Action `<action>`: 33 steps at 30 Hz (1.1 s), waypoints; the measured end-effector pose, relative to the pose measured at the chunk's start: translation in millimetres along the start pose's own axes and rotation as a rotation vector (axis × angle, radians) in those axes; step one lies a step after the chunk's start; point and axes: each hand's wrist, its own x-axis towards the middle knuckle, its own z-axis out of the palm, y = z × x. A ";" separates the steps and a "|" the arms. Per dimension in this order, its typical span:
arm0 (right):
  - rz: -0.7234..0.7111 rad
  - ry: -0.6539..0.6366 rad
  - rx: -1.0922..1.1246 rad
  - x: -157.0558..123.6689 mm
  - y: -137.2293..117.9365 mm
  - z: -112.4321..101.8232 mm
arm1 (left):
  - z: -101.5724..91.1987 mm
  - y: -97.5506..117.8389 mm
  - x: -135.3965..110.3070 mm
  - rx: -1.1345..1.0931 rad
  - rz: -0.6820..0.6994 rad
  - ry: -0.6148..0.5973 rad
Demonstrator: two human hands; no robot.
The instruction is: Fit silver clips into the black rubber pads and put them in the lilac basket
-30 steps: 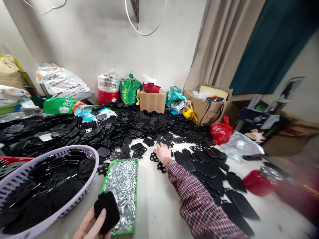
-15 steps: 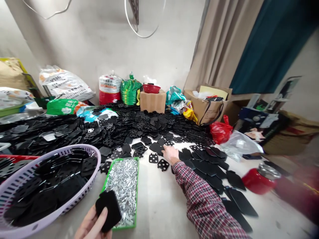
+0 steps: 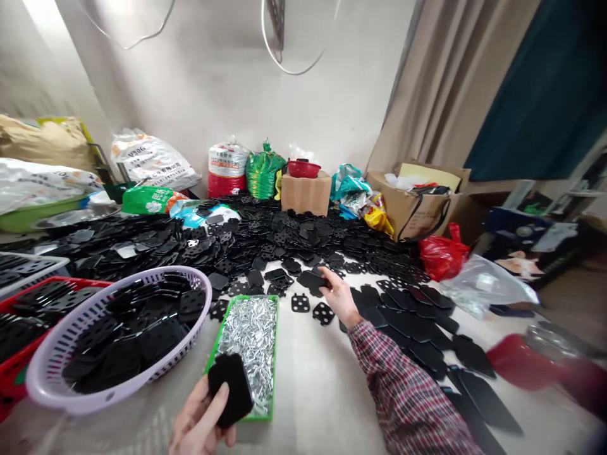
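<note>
While the left hand point(image 3: 203, 411) pinches a small black plate point(image 3: 231, 390) by the near end of the green tray point(image 3: 274, 379) of shiny bits point(image 3: 251, 328), the right hand point(image 3: 339, 297) has its fingertips at the edge of another black plate point(image 3: 309, 282) on the table point(image 3: 303, 385). I can't tell if they grip it.

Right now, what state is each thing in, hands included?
Left hand: closed on a black plate
Right hand: at a flat plate, grip unclear
Green tray: filled with metal pieces
Purple basket: upright, holding black pieces
Red bowl: upright on cardboard box
Large carton: open, holding things
Green sack: gathered shut
</note>
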 end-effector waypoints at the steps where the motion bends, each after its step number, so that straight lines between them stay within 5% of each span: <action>1: -0.038 0.011 0.042 -6.5 -8.6 -3.7 | 1.6 0.2 -0.5 -0.011 -0.021 -0.003; 9: -0.353 0.053 0.606 -53.8 -72.0 -29.3 | 7.8 -0.3 -0.8 -0.015 -0.111 -0.021; 28: -0.161 -0.070 1.062 -75.6 -91.0 -26.1 | 1.9 -4.6 4.0 -0.010 -0.088 0.009; 33: -0.092 -0.230 1.074 -76.2 -87.0 -23.4 | 4.6 -0.2 4.1 0.063 -0.069 -0.036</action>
